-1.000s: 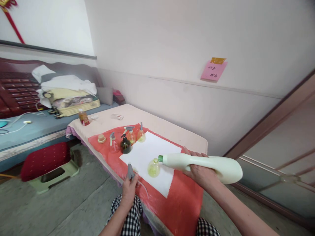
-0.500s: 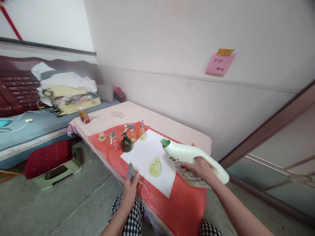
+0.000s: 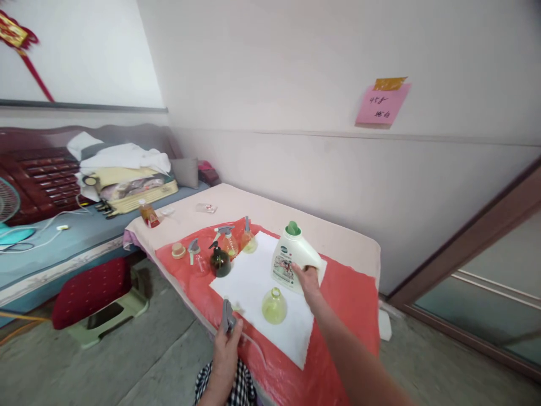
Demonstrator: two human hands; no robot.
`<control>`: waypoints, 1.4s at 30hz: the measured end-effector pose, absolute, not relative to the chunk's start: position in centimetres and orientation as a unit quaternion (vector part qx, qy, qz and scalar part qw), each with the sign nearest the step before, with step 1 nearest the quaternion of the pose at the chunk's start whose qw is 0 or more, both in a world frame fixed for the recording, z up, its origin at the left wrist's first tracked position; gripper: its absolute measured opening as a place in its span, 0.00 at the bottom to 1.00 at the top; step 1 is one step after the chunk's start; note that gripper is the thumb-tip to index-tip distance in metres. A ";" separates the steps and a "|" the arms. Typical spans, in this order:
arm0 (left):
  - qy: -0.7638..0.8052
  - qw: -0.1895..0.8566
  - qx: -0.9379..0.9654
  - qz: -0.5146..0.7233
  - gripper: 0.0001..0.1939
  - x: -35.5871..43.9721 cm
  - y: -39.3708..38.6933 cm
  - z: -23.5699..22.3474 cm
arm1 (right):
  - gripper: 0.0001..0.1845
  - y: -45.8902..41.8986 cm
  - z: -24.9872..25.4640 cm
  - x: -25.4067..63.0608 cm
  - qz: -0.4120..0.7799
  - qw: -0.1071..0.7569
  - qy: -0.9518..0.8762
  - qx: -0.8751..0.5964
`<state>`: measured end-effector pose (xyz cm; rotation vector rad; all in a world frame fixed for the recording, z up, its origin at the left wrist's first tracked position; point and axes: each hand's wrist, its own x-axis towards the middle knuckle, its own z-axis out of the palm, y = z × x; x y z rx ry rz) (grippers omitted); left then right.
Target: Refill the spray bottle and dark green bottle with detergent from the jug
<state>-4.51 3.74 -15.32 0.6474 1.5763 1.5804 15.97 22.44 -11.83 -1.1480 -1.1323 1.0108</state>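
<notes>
My right hand [image 3: 309, 279] grips the handle of a large white detergent jug [image 3: 291, 256] with a green cap, which stands upright on the white paper sheet [image 3: 257, 287]. In front of it sits a small round yellow-green bottle [image 3: 274, 307] with no top. My left hand [image 3: 226, 349] is closed on a grey spray nozzle [image 3: 228, 316] with a thin tube, at the table's near edge.
Several small spray bottles [image 3: 228, 241] and a dark pump bottle [image 3: 220, 261] stand at the far edge of the sheet, on a red cloth [image 3: 350, 293]. A bed [image 3: 63, 237] and a red stool [image 3: 93, 290] lie left. A wall runs behind the table.
My right hand swung the jug from lying tilted over the small bottle to standing upright on the sheet. My left hand kept hold of the nozzle.
</notes>
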 end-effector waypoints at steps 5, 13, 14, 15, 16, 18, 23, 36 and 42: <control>0.599 0.407 0.214 0.655 0.24 -4.5 3.8 -14.5 | 0.39 17.4 -15.3 17.6 0.419 0.523 -0.510 -0.540; 0.500 0.321 0.216 0.775 0.19 -4.2 7.4 -4.6 | 0.43 9.9 -18.6 16.8 0.432 0.460 -0.593 -0.500; 0.504 0.306 0.244 0.770 0.18 -4.0 7.8 -3.9 | 0.42 9.6 -18.6 16.6 0.432 0.458 -0.598 -0.496; 0.511 0.294 0.272 0.760 0.18 -3.6 8.2 -3.4 | 0.41 9.2 -18.7 16.4 0.432 0.456 -0.601 -0.493; 0.518 0.286 0.296 0.750 0.18 -3.3 8.6 -3.1 | 0.41 9.0 -18.7 16.4 0.433 0.456 -0.603 -0.492; 0.525 0.280 0.327 0.734 0.17 -2.6 9.1 -3.2 | 0.40 8.4 -18.8 16.4 0.433 0.455 -0.602 -0.493; 0.538 0.281 0.352 0.713 0.17 -1.3 10.1 -4.2 | 0.40 7.3 -18.9 16.9 0.431 0.443 -0.602 -0.506; 0.612 0.343 0.505 0.503 0.21 0.5 12.0 -11.9 | 0.46 10.8 -18.3 14.0 0.394 0.441 -0.631 -0.502; 0.592 0.359 0.512 0.509 0.20 0.9 12.3 -11.4 | 0.44 11.8 -17.5 12.5 0.360 0.440 -0.663 -0.487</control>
